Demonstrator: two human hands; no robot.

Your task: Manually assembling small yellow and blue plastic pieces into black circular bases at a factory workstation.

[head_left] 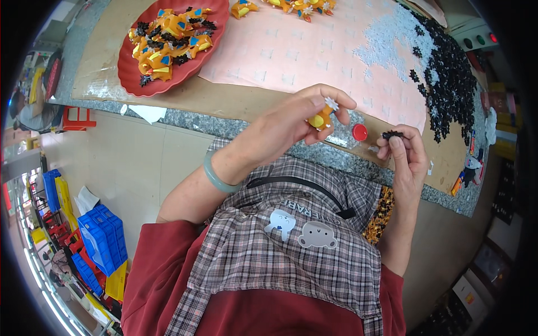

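Between the fingers of my left hand (297, 120) is a small orange and yellow toy figure (320, 119) with a pale star-shaped piece (332, 103) at its top. My right hand (408, 152) pinches a small black spiky piece (391, 135), held apart from the figure over the table's near edge. A red round cap (360, 132) lies on the table between my two hands. Beyond them, many black spiky pieces (448, 73) are heaped at the right, beside a spread of pale star-shaped pieces (392, 42).
A red scalloped plate (126, 67) at the far left holds several orange figures with black pieces. More orange figures (302, 7) lie at the back of the pink sheet (241, 59). Small tubes (458, 183) sit near the right edge. Blue crates (103, 238) stand on the floor at left.
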